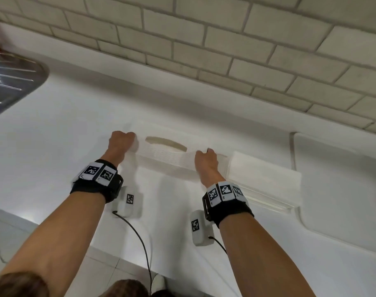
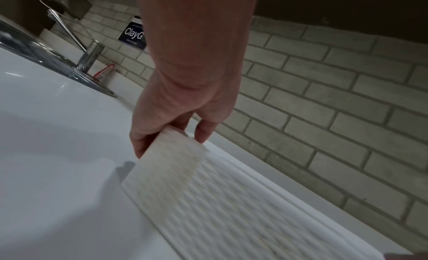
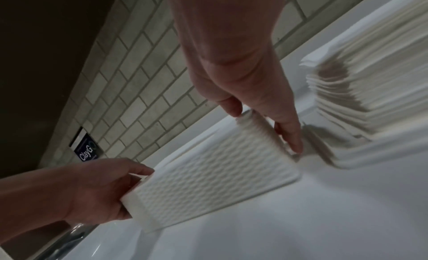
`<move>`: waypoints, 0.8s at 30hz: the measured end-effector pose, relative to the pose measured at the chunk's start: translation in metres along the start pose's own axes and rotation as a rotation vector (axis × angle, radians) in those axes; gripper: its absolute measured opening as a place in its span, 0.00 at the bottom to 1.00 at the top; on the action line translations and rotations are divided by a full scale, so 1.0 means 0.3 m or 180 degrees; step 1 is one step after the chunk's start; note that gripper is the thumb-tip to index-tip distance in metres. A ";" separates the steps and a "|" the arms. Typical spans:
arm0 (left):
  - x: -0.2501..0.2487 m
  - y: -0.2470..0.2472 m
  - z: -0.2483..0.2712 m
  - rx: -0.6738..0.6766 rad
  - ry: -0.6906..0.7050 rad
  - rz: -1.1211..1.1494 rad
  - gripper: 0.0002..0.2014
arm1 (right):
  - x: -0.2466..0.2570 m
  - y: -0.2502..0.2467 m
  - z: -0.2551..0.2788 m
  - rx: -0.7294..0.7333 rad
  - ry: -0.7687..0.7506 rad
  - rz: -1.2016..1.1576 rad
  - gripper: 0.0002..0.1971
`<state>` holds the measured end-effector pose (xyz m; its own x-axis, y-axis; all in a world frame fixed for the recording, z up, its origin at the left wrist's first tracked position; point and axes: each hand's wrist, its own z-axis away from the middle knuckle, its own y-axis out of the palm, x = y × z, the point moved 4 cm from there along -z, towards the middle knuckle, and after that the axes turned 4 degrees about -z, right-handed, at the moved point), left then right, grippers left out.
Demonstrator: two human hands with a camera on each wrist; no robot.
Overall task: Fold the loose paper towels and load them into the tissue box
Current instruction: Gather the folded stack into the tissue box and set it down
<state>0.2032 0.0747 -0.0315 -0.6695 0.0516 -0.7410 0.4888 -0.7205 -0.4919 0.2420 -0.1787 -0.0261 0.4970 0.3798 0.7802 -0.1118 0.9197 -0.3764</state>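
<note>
Two hands grip one tissue box on a white worktop: left hand clasps its left end, right hand pinches its right end | one stack of paper towels lies just right of the right hand | one sink far left of the left hand | brick wall beyond both.

The left hand and right hand grip opposite ends of the tissue box on the white table; a stack of paper towels lies just right of the box. A metal sink sits well left of it.
</note>
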 end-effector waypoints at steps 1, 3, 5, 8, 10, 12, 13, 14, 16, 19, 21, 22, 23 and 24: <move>-0.004 -0.006 0.007 -0.0001 0.0016 0.0054 0.19 | 0.007 0.002 0.005 -0.0036 -0.0075 -0.0055 0.28; -0.026 -0.020 0.022 0.0009 0.0047 0.0229 0.17 | 0.035 -0.010 0.015 -0.0101 -0.0218 -0.0225 0.27; -0.065 -0.027 0.052 0.0087 0.0099 0.0464 0.13 | 0.082 -0.047 0.040 -0.0155 -0.0402 -0.0377 0.26; -0.168 -0.012 0.142 0.0254 0.0276 0.0850 0.04 | 0.163 -0.163 0.095 -0.0332 -0.0848 -0.0725 0.26; -0.251 0.035 0.232 0.0427 0.0488 0.0988 0.07 | 0.190 -0.285 0.118 -0.0616 -0.1054 -0.0945 0.26; -0.322 0.117 0.340 0.0662 0.0683 0.1075 0.06 | 0.178 -0.442 0.129 -0.1046 -0.1121 -0.1102 0.26; -0.350 0.170 0.399 0.0790 0.0765 0.1095 0.04 | 0.157 -0.530 0.135 -0.1270 -0.1114 -0.1183 0.25; -0.370 0.229 0.455 0.0905 0.0846 0.1084 0.04 | 0.123 -0.615 0.139 -0.1461 -0.1073 -0.1273 0.23; -0.390 0.358 0.565 0.1127 0.1001 0.0935 0.09 | 0.036 -0.774 0.151 -0.1723 -0.0936 -0.1402 0.19; -0.370 0.518 0.686 0.1301 0.1135 0.0574 0.12 | -0.108 -0.934 0.157 -0.1891 -0.0650 -0.1471 0.18; -0.336 0.586 0.717 0.1341 0.1123 0.0413 0.10 | -0.180 -0.974 0.137 -0.1821 -0.0467 -0.1488 0.17; -0.315 0.607 0.721 0.1321 0.1069 0.0368 0.09 | -0.208 -0.977 0.122 -0.1761 -0.0397 -0.1498 0.16; -0.296 0.620 0.721 0.1288 0.1017 0.0336 0.10 | -0.230 -0.975 0.109 -0.1698 -0.0357 -0.1500 0.16; -0.277 0.631 0.716 0.1251 0.0973 0.0315 0.10 | -0.250 -0.969 0.094 -0.1643 -0.0334 -0.1490 0.17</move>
<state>0.2312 -0.2145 0.0353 -0.4075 0.1276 -0.9042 0.2549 -0.9350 -0.2468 0.2130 -0.4717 0.0388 0.3046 -0.0130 0.9524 0.5290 0.8338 -0.1578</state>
